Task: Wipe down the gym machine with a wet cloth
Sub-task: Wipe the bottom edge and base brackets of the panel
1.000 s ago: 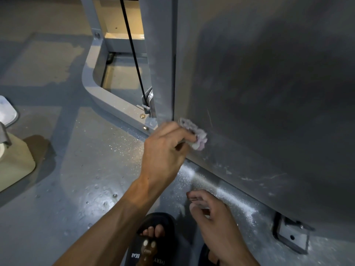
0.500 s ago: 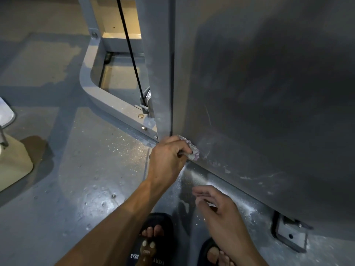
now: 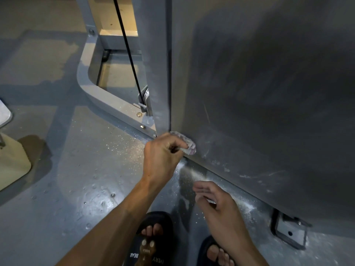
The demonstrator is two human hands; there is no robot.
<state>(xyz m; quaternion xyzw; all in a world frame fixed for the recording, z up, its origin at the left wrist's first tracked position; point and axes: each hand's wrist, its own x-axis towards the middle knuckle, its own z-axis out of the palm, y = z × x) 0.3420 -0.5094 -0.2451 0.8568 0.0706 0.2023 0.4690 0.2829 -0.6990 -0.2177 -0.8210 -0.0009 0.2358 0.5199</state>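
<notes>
The gym machine's big grey side panel fills the right half of the view, smeared with pale marks near its bottom edge. My left hand grips a small crumpled whitish cloth and presses it against the panel's lower left corner, beside the grey upright post. My right hand hovers below it over the floor, fingers loosely curled, holding nothing.
The machine's curved grey base frame runs left of the post, with a black cable going down to a pulley. A floor bracket sits at the lower right. A beige base stands at the left. My sandalled feet are below. The floor is wet.
My left hand has slid the cloth down the panel's left edge to its bottom corner. My right hand stayed low, shifting slightly right.
</notes>
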